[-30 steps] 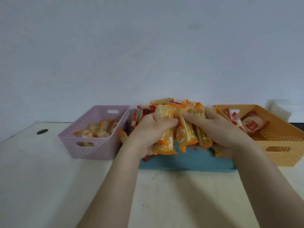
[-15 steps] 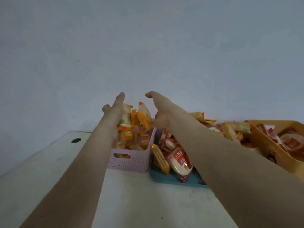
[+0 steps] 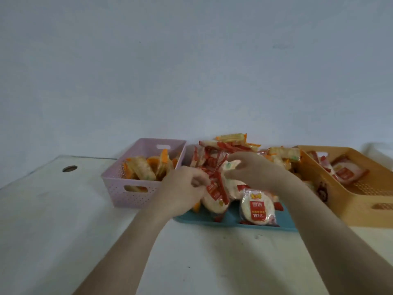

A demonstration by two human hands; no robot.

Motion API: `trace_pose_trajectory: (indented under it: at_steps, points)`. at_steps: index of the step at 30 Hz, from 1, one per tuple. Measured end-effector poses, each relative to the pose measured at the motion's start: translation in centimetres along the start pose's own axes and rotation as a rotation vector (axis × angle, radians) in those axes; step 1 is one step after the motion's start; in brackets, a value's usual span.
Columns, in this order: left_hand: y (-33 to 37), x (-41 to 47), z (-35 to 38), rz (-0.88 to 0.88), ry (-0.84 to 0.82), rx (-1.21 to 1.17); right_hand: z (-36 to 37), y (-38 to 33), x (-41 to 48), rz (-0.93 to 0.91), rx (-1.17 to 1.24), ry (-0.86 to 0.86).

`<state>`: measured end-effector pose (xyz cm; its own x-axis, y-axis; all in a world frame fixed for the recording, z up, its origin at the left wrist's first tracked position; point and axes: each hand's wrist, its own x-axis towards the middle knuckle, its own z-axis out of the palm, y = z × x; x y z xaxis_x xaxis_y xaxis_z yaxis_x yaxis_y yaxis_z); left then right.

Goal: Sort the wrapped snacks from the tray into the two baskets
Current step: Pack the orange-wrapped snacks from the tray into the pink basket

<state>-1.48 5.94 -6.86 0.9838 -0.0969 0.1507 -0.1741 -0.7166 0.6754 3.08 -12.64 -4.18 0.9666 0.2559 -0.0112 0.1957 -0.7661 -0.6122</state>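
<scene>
I see both hands over the blue tray (image 3: 231, 218), which sits on the pale table (image 3: 63, 220) between the two baskets. My left hand (image 3: 182, 191) has its fingers curled narrow around the edge of a red-and-white packet (image 3: 214, 194) at the near left of the pile; the grip looks closed on the wrapper, though motion blur softens it. My right hand (image 3: 257, 172) is arched over the middle of the heap with fingers bent down among the packets (I cannot tell whether it actually holds one). A round red-labelled snack (image 3: 257, 207) stands upright at the tray's front edge, just beside my right wrist. The pink basket (image 3: 136, 194) on the left holds orange-wrapped snacks (image 3: 146, 169); the orange basket (image 3: 344, 201) on the right holds red-and-white ones (image 3: 344, 172).
</scene>
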Motion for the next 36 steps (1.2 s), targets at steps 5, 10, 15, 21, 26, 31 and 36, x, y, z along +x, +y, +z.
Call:
trace_pose_trajectory:
  at_steps: [5,10,15,21,26,31,36]
  points:
    - [0.3,0.8,5.3,0.079,0.141,0.354,1.3,5.5,-1.1,0.200,-0.198,0.074]
    - [0.6,2.8,8.0,-0.032,0.149,0.677,2.3,6.8,-1.9,0.196,-0.252,0.144]
    - [1.3,4.2,9.5,-0.122,0.127,0.602,3.1,8.0,-1.6,0.158,-0.268,0.116]
    - [0.5,4.9,8.4,-0.161,0.009,0.271,2.2,9.3,-1.1,0.193,-0.293,-0.001]
    - [1.1,4.7,8.0,-0.162,-0.095,0.091,0.6,9.6,-1.7,0.126,0.245,0.170]
    - [1.4,4.7,8.0,-0.191,-0.130,-0.190,1.8,10.7,-1.9,0.143,1.005,-0.020]
    - [2.4,4.4,7.3,-0.140,-0.064,-0.302,2.5,10.6,-1.4,0.039,1.035,-0.011]
